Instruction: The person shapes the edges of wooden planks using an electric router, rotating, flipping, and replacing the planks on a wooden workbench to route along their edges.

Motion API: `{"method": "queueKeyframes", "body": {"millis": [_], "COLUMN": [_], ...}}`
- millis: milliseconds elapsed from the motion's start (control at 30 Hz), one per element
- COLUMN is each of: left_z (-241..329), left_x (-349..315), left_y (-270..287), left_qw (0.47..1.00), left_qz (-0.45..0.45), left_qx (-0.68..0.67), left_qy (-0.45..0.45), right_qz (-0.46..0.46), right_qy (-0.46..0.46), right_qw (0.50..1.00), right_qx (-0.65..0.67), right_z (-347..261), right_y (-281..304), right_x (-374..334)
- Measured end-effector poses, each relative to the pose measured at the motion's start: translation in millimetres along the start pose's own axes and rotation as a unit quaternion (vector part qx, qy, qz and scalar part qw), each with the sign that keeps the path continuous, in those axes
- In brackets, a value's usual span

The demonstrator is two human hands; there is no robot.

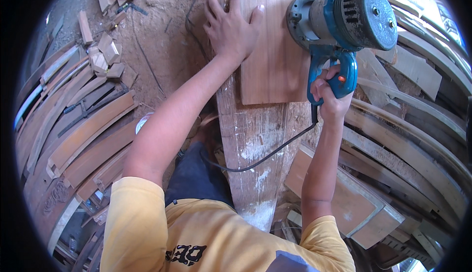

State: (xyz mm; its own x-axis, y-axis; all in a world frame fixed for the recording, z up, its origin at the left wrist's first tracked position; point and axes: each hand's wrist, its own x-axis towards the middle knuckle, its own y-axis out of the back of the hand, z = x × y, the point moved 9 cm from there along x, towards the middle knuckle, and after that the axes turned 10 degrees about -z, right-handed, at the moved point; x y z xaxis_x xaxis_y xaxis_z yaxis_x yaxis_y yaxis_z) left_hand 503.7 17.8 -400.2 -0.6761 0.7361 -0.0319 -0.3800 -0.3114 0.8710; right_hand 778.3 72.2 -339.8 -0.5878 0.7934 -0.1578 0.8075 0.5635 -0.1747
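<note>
My right hand (330, 89) is wrapped round the blue loop handle of a router (339, 18), a power tool with a grey round base and a dark motor end. The tool lies tipped on its side, its base at the right edge of a wooden board (276, 45). My left hand (231, 26) rests with fingers spread over the board's left edge, thumb on its top face. Beneath the board is a worn, paint-spotted plank bench (255, 144). From the handle a black power cord (265, 158) loops down across the bench. The router's bit is hidden.
Stacked timber strips (393, 149) fill the right side, and more curved lengths of wood (93, 129) lie at the left. Wood offcuts (107, 55) and a clamp (132, 8) are on the dusty ground. A flat wooden panel (344, 198) leans at the lower right.
</note>
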Motion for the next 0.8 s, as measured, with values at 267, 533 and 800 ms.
{"method": "queueKeyframes", "body": {"millis": [267,533,800], "left_z": [2,1,-1], "left_x": [6,12,11], "left_y": [5,13,16], "left_qw": [1.0,1.0,0.999], "left_qz": [-0.019,-0.025,-0.037], "left_qx": [-0.014,0.002,0.011], "left_qy": [-0.001,-0.003,0.005], "right_qz": [-0.008,-0.012,-0.011], "right_qy": [0.003,0.012,0.02], "right_qw": [1.0,1.0,1.0], "right_qx": [-0.002,-0.004,-0.007], "right_z": [-5,-11,-13], "right_y": [-4,-13,-17], "right_x": [37,72,104]}}
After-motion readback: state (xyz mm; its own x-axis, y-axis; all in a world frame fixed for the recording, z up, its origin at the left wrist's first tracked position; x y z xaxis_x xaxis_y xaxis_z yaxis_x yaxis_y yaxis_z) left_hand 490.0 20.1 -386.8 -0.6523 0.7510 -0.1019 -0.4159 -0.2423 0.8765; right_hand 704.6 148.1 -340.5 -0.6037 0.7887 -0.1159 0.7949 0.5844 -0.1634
